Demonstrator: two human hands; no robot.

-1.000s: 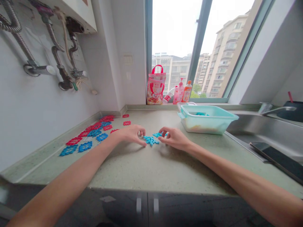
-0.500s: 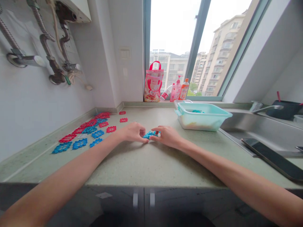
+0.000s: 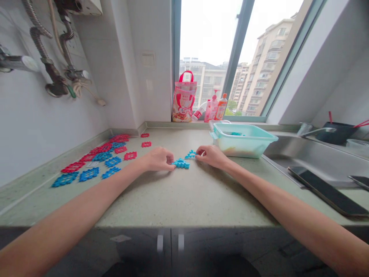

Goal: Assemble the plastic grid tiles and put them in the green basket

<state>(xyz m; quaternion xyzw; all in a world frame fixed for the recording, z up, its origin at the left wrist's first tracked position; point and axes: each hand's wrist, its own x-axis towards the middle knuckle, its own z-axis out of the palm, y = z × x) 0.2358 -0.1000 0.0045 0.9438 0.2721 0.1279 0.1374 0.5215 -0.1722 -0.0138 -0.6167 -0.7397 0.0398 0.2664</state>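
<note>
Over the middle of the counter, my left hand [image 3: 159,159] pinches the left end of a light-blue toothed piece [image 3: 182,164]. My right hand [image 3: 212,156] grips the right end of another light-blue piece [image 3: 190,154], a little behind and to the right of the first. A narrow gap shows between the two pieces. Red pieces [image 3: 99,149] and darker blue pieces [image 3: 89,174] lie flat on the counter to the left, some overlapping. A translucent turquoise tub [image 3: 243,142] stands beyond my right hand, with blue pieces partly visible inside.
A metal sink [image 3: 311,154] is on the right, with a black phone [image 3: 325,192] across its front edge and another dark object [image 3: 360,181] beside it. A red-handled bag [image 3: 183,102] and bottles [image 3: 216,107] stand by the window.
My hands have moved apart, my right hand to the right. The blue pieces, bunched between my fingers before, now show as two separate ones. The view has shifted slightly.
</note>
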